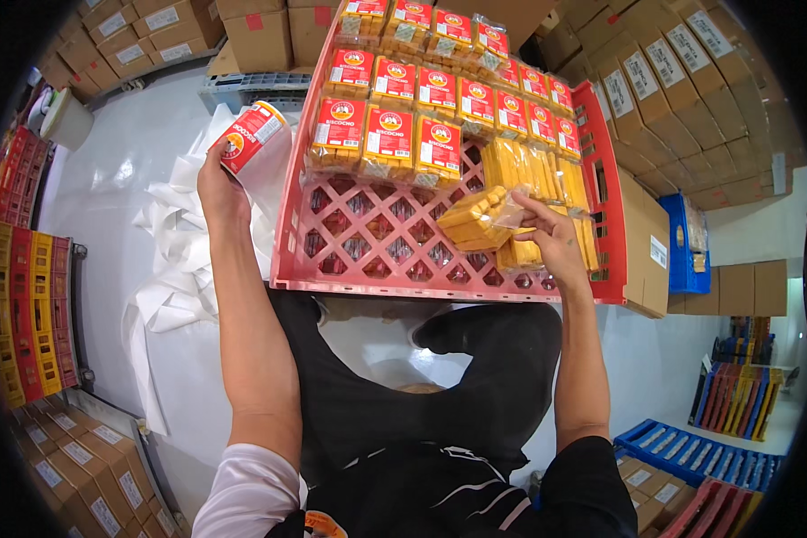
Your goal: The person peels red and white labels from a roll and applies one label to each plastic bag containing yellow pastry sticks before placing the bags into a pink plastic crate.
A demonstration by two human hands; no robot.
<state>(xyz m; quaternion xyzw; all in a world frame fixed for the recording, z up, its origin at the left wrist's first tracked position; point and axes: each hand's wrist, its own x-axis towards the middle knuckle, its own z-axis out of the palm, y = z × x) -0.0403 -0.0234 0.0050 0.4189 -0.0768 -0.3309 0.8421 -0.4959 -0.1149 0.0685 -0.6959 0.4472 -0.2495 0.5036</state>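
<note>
My left hand (pixel 225 178) holds a roll of red-and-white printed labels (pixel 252 138) to the left of a red plastic crate (pixel 403 286). My right hand (pixel 545 232) grips the clear wrapper end of a pack of biscocho sticks (pixel 477 218), tilted over the crate's lattice floor. This pack shows no red label. Unlabelled packs (pixel 524 165) stand under and behind my right hand, at the crate's right side. Rows of packs with red labels (pixel 390 138) fill the crate's far part. More packs show through the lattice beneath.
White backing strip (pixel 181 235) lies heaped on the floor left of the crate. Cardboard boxes (pixel 679 94) are stacked at the right and beyond. A blue crate (pixel 676 245) stands at right, stacked yellow and red crates (pixel 33 313) at left. My legs are close below the crate's near edge.
</note>
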